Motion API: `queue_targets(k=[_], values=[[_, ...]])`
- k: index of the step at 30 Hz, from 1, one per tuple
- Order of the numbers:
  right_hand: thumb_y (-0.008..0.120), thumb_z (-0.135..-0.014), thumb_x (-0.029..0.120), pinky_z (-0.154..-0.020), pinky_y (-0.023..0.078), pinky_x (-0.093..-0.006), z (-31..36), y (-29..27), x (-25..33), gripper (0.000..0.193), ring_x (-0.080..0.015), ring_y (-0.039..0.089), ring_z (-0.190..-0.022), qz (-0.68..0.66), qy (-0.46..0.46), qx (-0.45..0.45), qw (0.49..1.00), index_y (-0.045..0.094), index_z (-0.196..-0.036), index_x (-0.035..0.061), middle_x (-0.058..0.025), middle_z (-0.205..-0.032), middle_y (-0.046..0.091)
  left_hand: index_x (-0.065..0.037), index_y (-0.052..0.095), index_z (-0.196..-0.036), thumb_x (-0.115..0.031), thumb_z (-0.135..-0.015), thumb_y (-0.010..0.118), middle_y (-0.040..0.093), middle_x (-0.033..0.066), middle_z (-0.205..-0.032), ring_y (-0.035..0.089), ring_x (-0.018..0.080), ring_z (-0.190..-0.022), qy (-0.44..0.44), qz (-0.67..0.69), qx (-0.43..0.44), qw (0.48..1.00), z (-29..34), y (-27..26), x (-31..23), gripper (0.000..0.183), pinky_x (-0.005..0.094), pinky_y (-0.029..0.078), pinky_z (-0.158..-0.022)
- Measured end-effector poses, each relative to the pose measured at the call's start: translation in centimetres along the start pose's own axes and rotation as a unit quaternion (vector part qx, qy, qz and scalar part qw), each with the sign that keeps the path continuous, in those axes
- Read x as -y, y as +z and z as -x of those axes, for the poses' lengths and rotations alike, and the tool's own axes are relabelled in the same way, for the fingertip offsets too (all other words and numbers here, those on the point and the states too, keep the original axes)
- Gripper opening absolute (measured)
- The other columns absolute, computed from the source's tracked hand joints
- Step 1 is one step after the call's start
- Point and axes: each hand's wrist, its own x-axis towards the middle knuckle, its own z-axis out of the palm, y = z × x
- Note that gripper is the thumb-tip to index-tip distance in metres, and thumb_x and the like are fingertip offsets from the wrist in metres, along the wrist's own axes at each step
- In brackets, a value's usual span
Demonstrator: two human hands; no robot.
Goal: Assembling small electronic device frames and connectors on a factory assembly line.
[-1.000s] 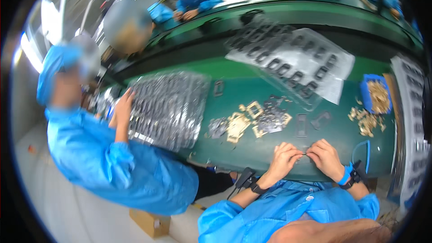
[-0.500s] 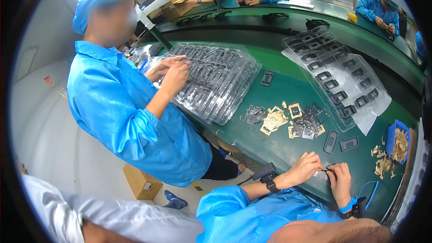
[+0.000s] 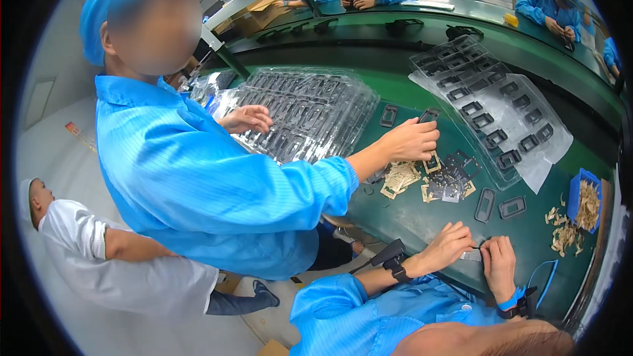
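A small dark piece [image 3: 477, 248] sits at the fingertips between the person's two hands, low over the near edge of the green table [image 3: 402, 227]. The left hand [image 3: 450, 247] reaches it from the left, with curled fingers and thumb pinched together at its end. The right hand [image 3: 499, 262] meets it from the other side, thumb and forefinger closed on it, so the piece bridges the narrow gap between them. Just below the piece and between the hands lies a flat greyish part [image 3: 471, 256]; whether a finger touches it is hard to tell.

Beyond the fingers, two dark oblong frames [image 3: 485, 205] lie side by side, apart from both hands. Further up and to the left are a heap of dark flat pieces [image 3: 459, 170] and a pile of gold-coloured frames [image 3: 399, 180]. To the right, a blue bin [image 3: 574, 197] holds tan scraps, and more loose scraps [image 3: 563, 236] lie beside it.

At the back, a clear tray [image 3: 484, 135] of dark frames overlaps a pale sheet [image 3: 552, 155]. On the left, a co-worker in blue [image 3: 198, 178] stretches one hand over the gold pile, near a dark frame [image 3: 429, 115], and rests the other near stacked clear trays [image 3: 297, 108].
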Motion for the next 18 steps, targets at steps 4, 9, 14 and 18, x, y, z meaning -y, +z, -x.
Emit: queue_targets(k=[4, 9, 14, 18], values=[[0.072, -0.076, -0.001, -0.072, 0.046, -0.0413, -0.05, -0.14, -0.01, 0.015, -0.0324, 0.056, -0.083, -0.031, 0.004, -0.015, 0.999, 0.062, -0.087, 0.0008, -0.0125, -0.089, 0.058, -0.006, 0.069, -0.092, -0.008, -0.082, 0.072, 0.057, 0.0054, -0.088, 0.054, 0.0247, -0.086, -0.006, -0.003, 0.021, 1.000, 0.13, -0.01, 0.20, 0.011, 0.0358, 0.040, -0.074], [0.075, -0.074, 0.000, -0.072, 0.047, -0.0404, 0.51, -0.26, -0.57, 0.018, -0.0315, 0.056, -0.083, -0.061, 0.020, -0.019, 0.998, 0.066, -0.090, 0.0018, -0.0117, -0.089, 0.059, -0.005, 0.068, -0.092, -0.007, -0.082, 0.072, 0.057, 0.0062, -0.088, 0.054, 0.0255, -0.086, -0.002, 0.001, 0.015, 1.000, -0.10, -0.18, -0.17, 0.011, 0.0369, 0.041, -0.074], [0.074, -0.075, 0.001, -0.073, 0.046, -0.0392, 0.15, -0.33, -0.18, 0.015, -0.0306, 0.055, -0.084, -0.060, 0.032, -0.003, 0.998, 0.067, -0.088, 0.0010, -0.0110, -0.088, 0.058, -0.004, 0.068, -0.091, -0.005, -0.081, 0.072, 0.058, 0.0070, -0.088, 0.056, 0.0264, -0.085, -0.012, -0.006, 0.019, 1.000, -0.20, -0.57, -0.64, 0.010, 0.0360, 0.043, -0.074], [0.074, -0.076, 0.003, -0.074, 0.045, -0.0395, 0.17, -0.27, -0.07, 0.013, -0.0305, 0.054, -0.084, -0.076, 0.059, -0.004, 0.995, 0.065, -0.086, 0.0011, -0.0112, -0.088, 0.058, -0.004, 0.068, -0.091, -0.004, -0.081, 0.071, 0.059, 0.0074, -0.089, 0.056, 0.0266, -0.084, -0.023, 0.008, 0.019, 1.000, 0.14, -0.45, -0.57, 0.011, 0.0363, 0.044, -0.074]])
